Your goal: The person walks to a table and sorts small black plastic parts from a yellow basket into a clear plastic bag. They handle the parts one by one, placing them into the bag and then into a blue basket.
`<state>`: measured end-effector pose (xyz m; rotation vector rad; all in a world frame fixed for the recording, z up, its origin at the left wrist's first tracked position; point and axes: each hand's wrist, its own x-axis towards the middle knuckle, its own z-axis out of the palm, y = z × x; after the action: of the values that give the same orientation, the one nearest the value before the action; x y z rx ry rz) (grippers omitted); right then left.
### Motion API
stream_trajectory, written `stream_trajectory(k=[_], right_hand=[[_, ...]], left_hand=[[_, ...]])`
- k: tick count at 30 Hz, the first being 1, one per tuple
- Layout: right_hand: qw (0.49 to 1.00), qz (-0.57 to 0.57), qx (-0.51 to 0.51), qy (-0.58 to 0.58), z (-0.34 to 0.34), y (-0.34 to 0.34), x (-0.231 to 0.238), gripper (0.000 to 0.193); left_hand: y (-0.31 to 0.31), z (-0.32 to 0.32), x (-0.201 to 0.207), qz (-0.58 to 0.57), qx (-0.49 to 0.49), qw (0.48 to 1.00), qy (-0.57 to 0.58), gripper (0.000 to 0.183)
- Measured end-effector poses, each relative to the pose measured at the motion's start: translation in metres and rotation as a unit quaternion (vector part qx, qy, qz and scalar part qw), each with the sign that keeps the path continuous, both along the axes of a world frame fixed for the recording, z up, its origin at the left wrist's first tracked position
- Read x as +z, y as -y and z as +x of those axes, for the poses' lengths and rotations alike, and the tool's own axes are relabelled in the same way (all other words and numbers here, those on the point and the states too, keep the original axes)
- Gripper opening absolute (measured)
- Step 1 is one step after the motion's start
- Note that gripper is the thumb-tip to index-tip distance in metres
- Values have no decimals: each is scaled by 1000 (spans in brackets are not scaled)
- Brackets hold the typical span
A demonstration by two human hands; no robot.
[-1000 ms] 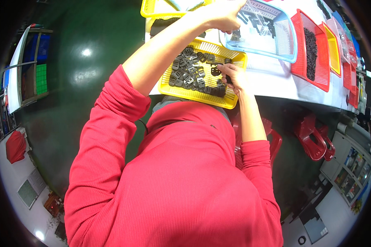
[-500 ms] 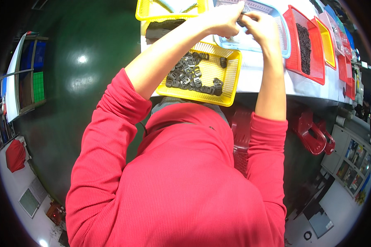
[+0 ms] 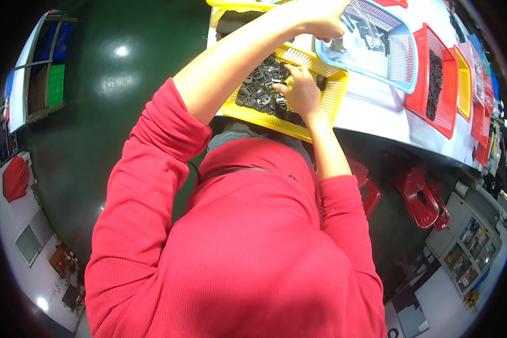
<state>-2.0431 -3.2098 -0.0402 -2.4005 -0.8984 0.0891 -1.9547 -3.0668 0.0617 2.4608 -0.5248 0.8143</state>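
Observation:
Near the top edge, my left hand [image 3: 324, 21] is closed beside the near-left rim of a light blue basket [image 3: 403, 85]. A small dark bit shows under its fingers; what it grips I cannot make out. My right hand [image 3: 304, 94] reaches into a yellow basket [image 3: 337, 97], thumb and forefinger apart over a heap of black plastic buckles [image 3: 263, 85]. None of the buckles is plainly in its fingers. Inside the blue basket lie black pieces [image 3: 372, 35] among what looks like clear plastic.
Right of the blue basket stands a red basket [image 3: 452, 110] of thin black pieces [image 3: 435, 84], then a smaller yellow basket [image 3: 463, 79]. Another yellow basket with dark material [image 3: 239, 21] is at the upper left. Red chairs [image 3: 416, 194] stand below the white table [image 3: 372, 115].
My right hand has come away from my left, down and left into the yellow basket of buckles. The left hand stays near the blue basket. The view has shifted a little.

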Motion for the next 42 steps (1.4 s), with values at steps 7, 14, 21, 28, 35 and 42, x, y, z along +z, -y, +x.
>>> stream_trajectory(k=[7,14,21,28,35,42], right_hand=[[994,-90,-60,6,-21,-57,-29,57],[994,-67,-22,-81,-19,-49,-45,39],[826,160,-42,-540,5,-3,-32,22],[618,332,-105,-704,10,22,-29,24],[693,265,-136,-657,10,20,-17,26],[665,308,-110,-671,16,33,-19,43]], left_hand=[[3,-2,11,10,-16,995,-97,32],[3,-6,19,25,-37,983,-177,25],[1,-5,14,-2,-86,976,-201,18],[9,-6,17,-43,-96,967,-231,13],[4,-10,16,-50,-65,970,-227,19],[3,-10,19,-65,-61,965,-245,20]])
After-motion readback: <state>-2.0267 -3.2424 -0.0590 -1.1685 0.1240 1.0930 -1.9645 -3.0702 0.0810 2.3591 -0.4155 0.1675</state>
